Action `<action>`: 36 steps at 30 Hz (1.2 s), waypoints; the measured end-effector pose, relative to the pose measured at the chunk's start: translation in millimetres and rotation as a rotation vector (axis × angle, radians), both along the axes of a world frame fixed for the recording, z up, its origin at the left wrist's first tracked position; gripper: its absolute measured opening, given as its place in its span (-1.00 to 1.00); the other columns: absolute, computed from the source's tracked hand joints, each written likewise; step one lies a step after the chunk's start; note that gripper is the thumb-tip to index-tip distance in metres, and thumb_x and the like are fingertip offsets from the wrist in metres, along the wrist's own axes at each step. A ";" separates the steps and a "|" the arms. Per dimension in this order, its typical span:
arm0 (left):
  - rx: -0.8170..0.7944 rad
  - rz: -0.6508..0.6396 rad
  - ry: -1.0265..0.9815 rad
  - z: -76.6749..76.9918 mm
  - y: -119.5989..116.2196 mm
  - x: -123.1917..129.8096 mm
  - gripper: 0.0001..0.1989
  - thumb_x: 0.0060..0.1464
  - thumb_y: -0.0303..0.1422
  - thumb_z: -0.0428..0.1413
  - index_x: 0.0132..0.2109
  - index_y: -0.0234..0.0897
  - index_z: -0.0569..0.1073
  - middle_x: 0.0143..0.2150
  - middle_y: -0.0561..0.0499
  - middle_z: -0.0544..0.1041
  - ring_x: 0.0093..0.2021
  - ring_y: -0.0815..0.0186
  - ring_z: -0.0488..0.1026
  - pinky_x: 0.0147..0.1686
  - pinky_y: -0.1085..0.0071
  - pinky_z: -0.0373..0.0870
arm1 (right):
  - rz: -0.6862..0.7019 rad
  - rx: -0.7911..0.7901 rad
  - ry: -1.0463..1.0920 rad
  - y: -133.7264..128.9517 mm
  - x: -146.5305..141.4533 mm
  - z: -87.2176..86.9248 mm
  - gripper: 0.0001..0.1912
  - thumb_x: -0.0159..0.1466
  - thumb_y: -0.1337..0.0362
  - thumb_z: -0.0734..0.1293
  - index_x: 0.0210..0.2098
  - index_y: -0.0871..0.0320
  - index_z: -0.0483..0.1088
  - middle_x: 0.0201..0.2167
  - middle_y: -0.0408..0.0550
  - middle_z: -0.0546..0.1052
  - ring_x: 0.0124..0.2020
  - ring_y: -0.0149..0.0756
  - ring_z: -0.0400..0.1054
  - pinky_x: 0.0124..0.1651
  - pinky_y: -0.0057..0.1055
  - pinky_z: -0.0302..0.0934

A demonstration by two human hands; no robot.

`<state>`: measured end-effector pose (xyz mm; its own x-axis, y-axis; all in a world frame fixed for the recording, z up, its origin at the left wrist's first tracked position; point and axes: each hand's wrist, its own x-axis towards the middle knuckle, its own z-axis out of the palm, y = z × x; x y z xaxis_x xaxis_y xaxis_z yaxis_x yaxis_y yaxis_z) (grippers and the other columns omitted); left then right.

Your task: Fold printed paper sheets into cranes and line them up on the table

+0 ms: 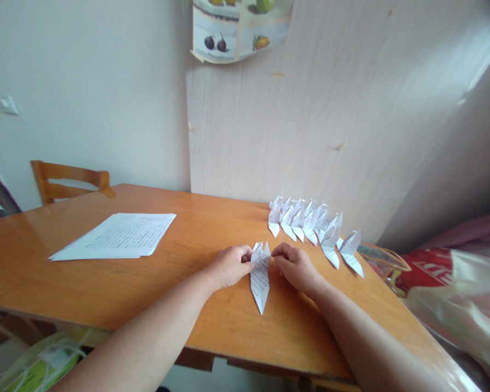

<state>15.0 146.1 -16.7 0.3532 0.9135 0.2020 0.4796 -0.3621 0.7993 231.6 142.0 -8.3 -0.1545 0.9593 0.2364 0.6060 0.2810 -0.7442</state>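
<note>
A folded paper piece point(260, 277) covered in printed text lies in front of me on the table, its long point towards me and two short tips at its far end. My left hand point(233, 265) pinches its left edge between thumb and fingers. At the upper right edge, my right hand point(296, 265) has its fingers curled in a pinch against the paper; the exact contact is hard to see. Beyond the right hand stand several similar folded paper pieces point(297, 220) in rows, with one more point(351, 253) near the table's right edge.
A stack of printed sheets point(118, 237) lies on the left of the wooden table point(147, 299). A wooden chair point(71, 174) stands behind the far left edge. Plastic bags point(453, 294) crowd the right side, and a green bag point(41, 365) sits below at left. The wall rises behind.
</note>
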 end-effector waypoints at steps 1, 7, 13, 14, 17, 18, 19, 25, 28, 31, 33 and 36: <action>0.000 0.002 0.005 -0.5 0.3 -0.1 -0.88 0.06 -0.29 0.16 -0.29 -0.23 0.49 -0.35 0.07 0.55 -0.32 0.27 0.45 -0.33 0.43 0.29 | -0.001 0.001 -0.002 0.1 0.2 0.2 -0.83 0.16 0.31 0.21 -0.31 0.14 0.43 -0.61 -0.22 0.40 -0.52 -0.33 0.30 -0.41 -0.42 0.12; -0.003 0.017 0.009 -1.1 1.0 -0.3 -0.88 0.05 -0.29 0.17 -0.30 -0.24 0.50 -0.34 0.05 0.55 -0.32 0.26 0.45 -0.32 0.42 0.30 | 0.003 0.024 -0.037 2.4 0.1 -0.1 -0.86 0.15 0.32 0.22 -0.37 0.14 0.42 -0.55 -0.19 0.44 -0.48 -0.33 0.29 -0.39 -0.42 0.12; 0.000 0.019 0.001 -2.4 1.5 -0.4 -0.88 0.05 -0.30 0.17 -0.29 -0.25 0.50 -0.35 0.05 0.55 -0.33 0.27 0.44 -0.30 0.43 0.31 | 0.010 0.057 -0.072 2.7 0.3 1.0 -0.85 0.14 0.34 0.22 -0.38 0.15 0.44 -0.47 -0.14 0.51 -0.40 -0.28 0.36 -0.32 -0.40 0.15; 0.002 0.019 0.001 -2.8 1.8 -0.4 -0.88 0.04 -0.29 0.17 -0.29 -0.25 0.50 -0.35 0.05 0.55 -0.33 0.27 0.44 -0.31 0.43 0.31 | 0.010 0.059 -0.077 2.7 0.3 1.1 -0.85 0.14 0.34 0.22 -0.37 0.15 0.44 -0.47 -0.13 0.52 -0.40 -0.28 0.36 -0.32 -0.40 0.15; 0.004 0.013 0.000 -4.2 3.0 -0.7 -0.89 0.03 -0.30 0.18 -0.30 -0.24 0.50 -0.35 0.06 0.54 -0.33 0.27 0.43 -0.32 0.43 0.31 | 0.015 0.063 -0.090 2.9 0.5 0.9 -0.84 0.14 0.35 0.22 -0.37 0.14 0.45 -0.46 -0.13 0.53 -0.40 -0.28 0.37 -0.32 -0.40 0.15; 0.003 0.009 -0.001 -4.6 3.4 -0.8 -0.89 0.04 -0.30 0.17 -0.29 -0.24 0.50 -0.35 0.06 0.54 -0.33 0.27 0.44 -0.31 0.44 0.31 | 0.017 0.064 -0.094 3.0 0.6 0.6 -0.84 0.14 0.35 0.22 -0.37 0.14 0.45 -0.46 -0.13 0.53 -0.40 -0.28 0.37 -0.33 -0.40 0.15; 0.002 0.004 -0.002 -5.0 3.6 -0.9 -0.89 0.04 -0.30 0.17 -0.29 -0.24 0.50 -0.35 0.06 0.55 -0.32 0.28 0.44 -0.31 0.44 0.31 | 0.018 0.064 -0.098 3.2 0.6 0.4 -0.84 0.14 0.35 0.22 -0.36 0.14 0.45 -0.47 -0.13 0.53 -0.40 -0.28 0.37 -0.33 -0.41 0.15; -0.001 -0.018 -0.008 -6.5 4.6 -1.2 -0.89 0.04 -0.32 0.15 -0.26 -0.23 0.51 -0.33 0.06 0.56 -0.30 0.27 0.46 -0.30 0.44 0.32 | 0.018 0.073 -0.114 3.8 0.6 -0.6 -0.85 0.13 0.35 0.23 -0.37 0.13 0.44 -0.46 -0.13 0.54 -0.41 -0.28 0.38 -0.34 -0.41 0.16; -0.001 -0.021 -0.014 -6.7 4.6 -1.3 -0.88 0.04 -0.33 0.15 -0.25 -0.23 0.51 -0.32 0.05 0.57 -0.30 0.27 0.46 -0.30 0.44 0.33 | 0.002 0.084 -0.120 4.6 1.1 -1.5 -0.85 0.12 0.35 0.22 -0.38 0.13 0.44 -0.46 -0.12 0.54 -0.40 -0.28 0.38 -0.34 -0.41 0.15; 0.002 -0.019 -0.026 -6.2 3.4 -1.0 -0.89 0.05 -0.33 0.15 -0.25 -0.24 0.52 -0.33 0.05 0.57 -0.30 0.27 0.46 -0.30 0.44 0.33 | -0.035 0.103 -0.125 5.6 3.0 -2.2 -0.86 0.11 0.35 0.23 -0.40 0.11 0.43 -0.49 -0.15 0.52 -0.43 -0.28 0.36 -0.36 -0.41 0.13; 0.006 -0.016 -0.035 -5.7 2.2 -0.6 -0.89 0.06 -0.33 0.14 -0.27 -0.24 0.52 -0.34 0.06 0.56 -0.31 0.27 0.46 -0.31 0.44 0.32 | -0.073 0.121 -0.126 5.5 5.1 -0.1 -0.87 0.12 0.33 0.23 -0.40 0.11 0.43 -0.52 -0.17 0.48 -0.45 -0.29 0.34 -0.37 -0.41 0.11; 0.010 0.002 -0.048 -5.1 1.1 -0.2 -0.91 0.04 -0.33 0.15 -0.32 -0.25 0.50 -0.37 0.07 0.54 -0.34 0.28 0.45 -0.34 0.45 0.31 | -0.171 0.180 -0.082 3.7 10.9 11.6 -0.86 0.15 0.29 0.24 -0.35 0.10 0.44 -0.55 -0.19 0.43 -0.48 -0.31 0.30 -0.41 -0.41 0.07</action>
